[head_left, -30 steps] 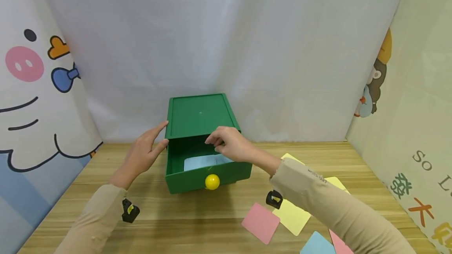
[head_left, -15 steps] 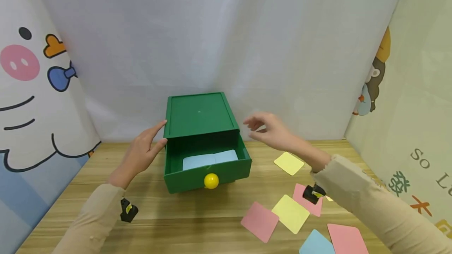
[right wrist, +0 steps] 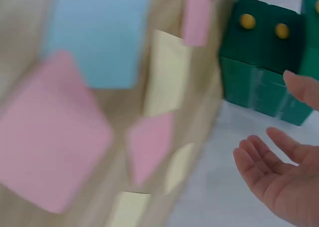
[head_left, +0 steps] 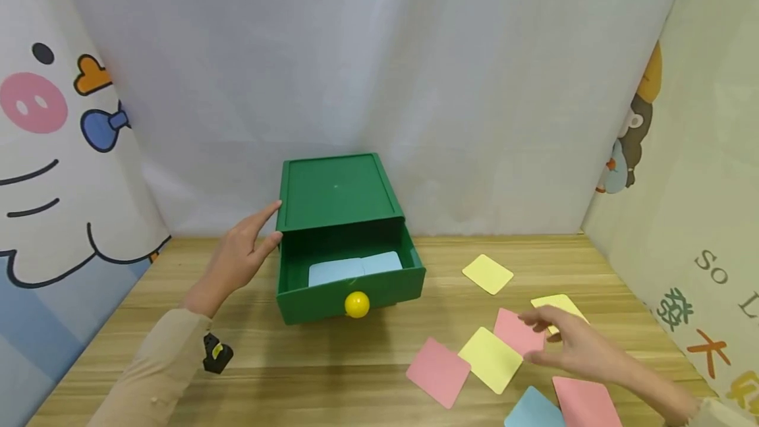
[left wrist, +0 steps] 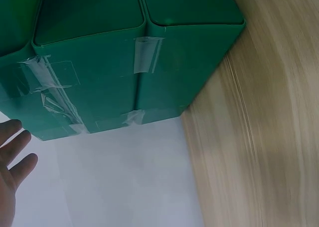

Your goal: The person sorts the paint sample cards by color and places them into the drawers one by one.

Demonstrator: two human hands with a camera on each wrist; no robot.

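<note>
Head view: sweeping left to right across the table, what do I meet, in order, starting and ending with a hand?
Left hand → green drawer unit → leftmost pink card → farthest yellow card → right hand.

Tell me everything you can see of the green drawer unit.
The green drawer unit looks like glossy plastic: three stacked sections joined by clear tape, upright on the wood-grain table. Its rimmed top panel is flat. The top drawer is pulled out, holding light blue cards; the two lower drawers look shut. Each drawer carries a round yellow knob. The left hand appears to touch its left side.
</note>
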